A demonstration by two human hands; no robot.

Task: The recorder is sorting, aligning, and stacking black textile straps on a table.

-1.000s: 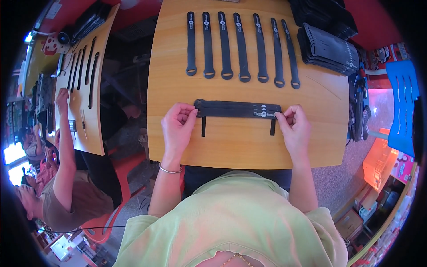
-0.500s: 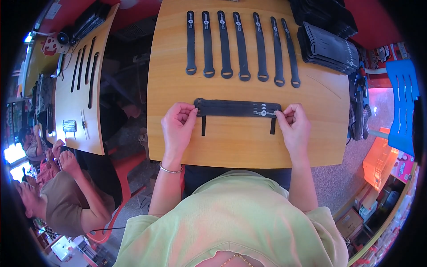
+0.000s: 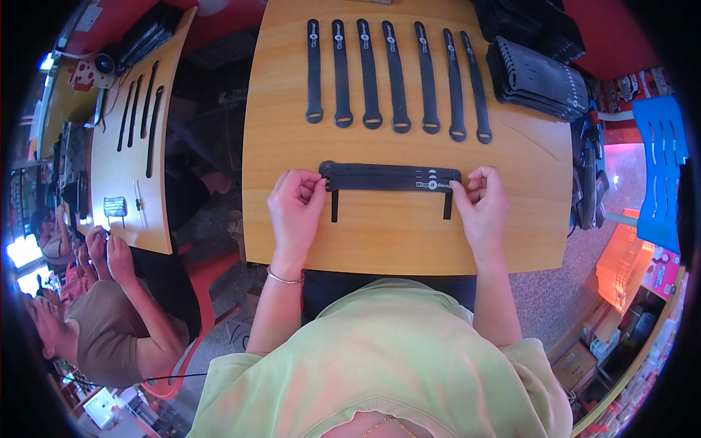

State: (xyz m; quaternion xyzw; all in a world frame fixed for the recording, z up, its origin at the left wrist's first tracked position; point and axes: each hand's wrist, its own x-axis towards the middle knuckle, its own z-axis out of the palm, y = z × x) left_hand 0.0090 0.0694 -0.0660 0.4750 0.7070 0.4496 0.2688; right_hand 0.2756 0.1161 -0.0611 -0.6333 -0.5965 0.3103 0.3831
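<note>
A small stack of black straps (image 3: 380, 178) lies crosswise on the table in front of me, with white printing towards its right end. My left hand (image 3: 298, 204) pinches the stack's left end between thumb and fingers. At the other end, my right hand (image 3: 482, 208) pinches the right corner in the same way. Two thin black strips stick out from under the stack towards me, a left strip (image 3: 334, 206) and a right strip (image 3: 447, 206). Beyond the stack, several single black straps (image 3: 368, 77) lie side by side, slotted rounded ends nearest me.
The wooden table (image 3: 409, 241) carries piles of folded black straps (image 3: 537, 80) at its far right. A blue slotted panel (image 3: 661, 168) and an orange crate (image 3: 624, 263) stand to the right. On the left, a co-worker (image 3: 120, 328) sits at another table (image 3: 157, 197) with more straps.
My left hand has shifted very slightly to the right along the stack's end. The stack stays in place. The co-worker's hands have moved closer together near their table's edge.
</note>
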